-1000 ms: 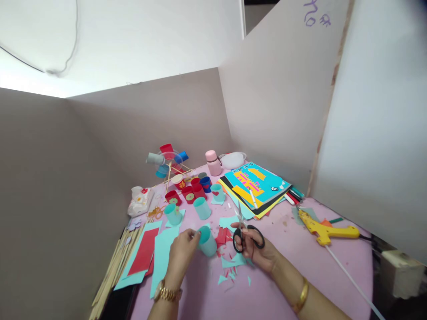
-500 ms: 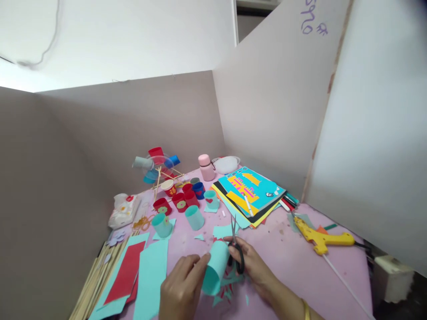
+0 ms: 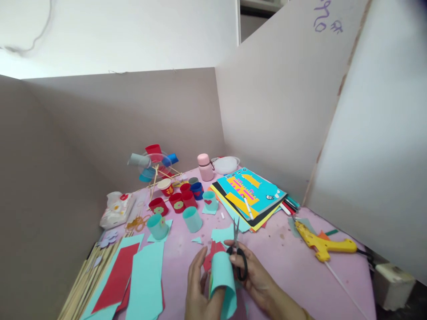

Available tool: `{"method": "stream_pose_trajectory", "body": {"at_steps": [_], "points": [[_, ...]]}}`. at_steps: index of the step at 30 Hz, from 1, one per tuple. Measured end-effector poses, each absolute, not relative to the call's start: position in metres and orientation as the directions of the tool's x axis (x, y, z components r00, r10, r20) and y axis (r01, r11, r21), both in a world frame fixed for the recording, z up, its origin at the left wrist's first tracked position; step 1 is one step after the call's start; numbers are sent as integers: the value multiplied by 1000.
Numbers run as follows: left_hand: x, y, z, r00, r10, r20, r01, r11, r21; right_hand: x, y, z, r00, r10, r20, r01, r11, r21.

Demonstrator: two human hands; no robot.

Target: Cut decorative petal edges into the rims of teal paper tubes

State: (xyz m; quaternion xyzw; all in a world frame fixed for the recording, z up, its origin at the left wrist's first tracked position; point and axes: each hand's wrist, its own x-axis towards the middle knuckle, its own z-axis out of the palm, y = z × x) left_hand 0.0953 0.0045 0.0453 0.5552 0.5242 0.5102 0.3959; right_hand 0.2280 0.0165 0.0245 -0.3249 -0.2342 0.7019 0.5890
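My left hand (image 3: 200, 284) grips a light-blue paper tube (image 3: 223, 271), with the thumb inside its near opening and the fingers along its left side. In my right hand (image 3: 255, 271) is a pair of black-handled scissors (image 3: 240, 262), points upward and blades slightly apart, close by the tube's right side. Red paper scraps (image 3: 214, 254) lie just behind the tube. A flat light-blue piece of paper (image 3: 223, 234) rests farther back. Whether the right fingers also touch the tube is hard to make out.
Red, blue and light-blue paper cups (image 3: 192, 219) stand mid-table. A wheel model (image 3: 155, 162) and a pink bottle (image 3: 206, 168) are at the back. Paper strips (image 3: 145, 280) and wooden sticks (image 3: 87, 278) lie left. Rightward are a drawing book (image 3: 251, 191) and a yellow glue gun (image 3: 325, 243).
The tube has turned more upright, and my left hand has shifted right, its thumb now inside the tube. More of the red scraps show behind it. The scissors stay in my right hand.
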Motion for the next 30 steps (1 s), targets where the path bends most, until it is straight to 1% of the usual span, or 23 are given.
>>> {"method": "stream_pose_trajectory", "body": {"at_steps": [2,3,5,10,14,16,17,18,19,20,21,22,23,25,30], "points": [[96,4,43,-69,998,3,69,2,998,227,16,25,-72,979,-191,-680,-189,-709],[96,4,42,-55,997,-48,28,49,998,227,16,25,-61,979,-197,-681,-185,-709],[95,5,41,-18,995,-100,-30,99,995,226,15,25,-52,978,-200,-672,-183,-717],[93,4,43,57,993,-106,-135,113,984,228,15,25,-52,981,-188,-596,-181,-782],[91,2,50,50,997,-57,-68,60,996,234,18,23,-8,994,-109,-459,-101,-883],[87,3,50,62,998,-28,-17,29,999,238,17,22,-17,998,-67,-402,-68,-913],[83,3,49,77,997,-23,7,23,1000,241,17,22,-34,998,-44,-348,-53,-936],[79,4,46,99,995,-25,30,22,999,243,16,23,-54,998,-20,-256,-33,-966],[75,5,43,127,992,-26,51,20,999,246,15,24,-76,997,4,-127,-5,-992],[69,7,38,156,987,-27,74,15,997,248,13,26,-103,994,28,40,32,-999],[63,9,32,187,982,-24,99,5,995,250,12,29,-126,991,45,224,73,-972],[57,11,25,215,977,-16,125,-11,992,252,11,33,-152,987,48,353,100,-930],[52,13,18,234,972,-6,156,-31,987,254,10,37,-185,982,33,446,114,-888],[41,16,4,238,971,8,237,-66,969,256,9,44,-246,969,-6,574,141,-807],[30,19,-11,246,968,37,423,-142,895,257,10,46,-340,938,-68,716,211,-666]]}}
